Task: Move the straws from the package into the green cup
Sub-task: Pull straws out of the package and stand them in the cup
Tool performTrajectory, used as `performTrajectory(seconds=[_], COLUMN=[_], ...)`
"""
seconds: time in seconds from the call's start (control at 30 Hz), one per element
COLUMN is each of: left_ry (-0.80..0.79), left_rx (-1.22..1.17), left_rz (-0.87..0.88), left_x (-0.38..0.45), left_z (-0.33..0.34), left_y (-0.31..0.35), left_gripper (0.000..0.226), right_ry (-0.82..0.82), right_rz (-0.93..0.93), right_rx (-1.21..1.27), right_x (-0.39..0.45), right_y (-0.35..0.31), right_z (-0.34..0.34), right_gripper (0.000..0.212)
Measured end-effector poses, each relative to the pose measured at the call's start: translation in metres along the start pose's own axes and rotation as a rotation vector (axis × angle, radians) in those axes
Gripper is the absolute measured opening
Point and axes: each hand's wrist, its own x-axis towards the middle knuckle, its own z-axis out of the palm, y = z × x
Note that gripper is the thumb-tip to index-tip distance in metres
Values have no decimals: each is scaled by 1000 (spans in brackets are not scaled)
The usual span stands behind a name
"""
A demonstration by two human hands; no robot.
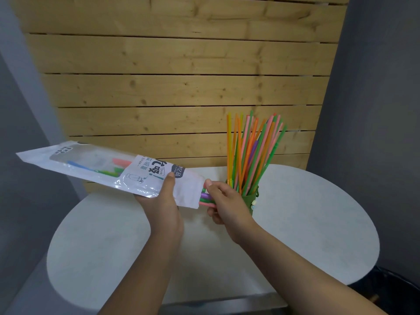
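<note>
Now right grip (223, 201) pinching straw ends (206, 199) at package (109, 169) mouth, left grip (162, 196) clasping package, long axis from 10 to 4 o'clock, green cup (250, 202) just behind right hand, on bench (318, 212).

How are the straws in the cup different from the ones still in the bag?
The straws in the green cup stand up and fan out in the open; the straws in the package lie flat behind clear plastic. The cup's bunch is big; only a few remain in the package. Nobody touches the cup's straws, while the right hand pinches the package's straws at its opening and the left hand holds the package. Both have bright mixed colors.
</note>
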Motion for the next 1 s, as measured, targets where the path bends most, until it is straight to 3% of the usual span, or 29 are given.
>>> performTrajectory(seconds=[0.1, 0.33, 0.47, 0.6, 0.8, 0.93, 1.0], left_ry=[19, 138, 208, 232, 235, 208, 196], left_rx=[-22, -106, -107, -112, -112, -130, -143], left_rz=[-9, -121, -147, -145, -175, -188, -197], left_x=[3, 23, 27, 28, 24, 15, 11], left_z=[0, -13, -14, -13, -11, -7, -5], left_y=[1, 2, 2, 5, 3, 0, -1], left_gripper=[56, 45, 40, 52, 53, 48, 46], right_ry=[99, 191, 116, 28, -80, -66, -41], right_rz=[-30, -140, -104, -47, 99, 100, 100], right_rx=[64, -132, 106, 360, 502, 611, 640], right_x=[1, 12, 8, 1, 0, 13, 18], right_y=[0, -11, -7, 3, 11, 8, 8], right_z=[0, -21, -20, -7, 19, 27, 32], right_gripper=[19, 31, 29, 24, 43, 78, 69])
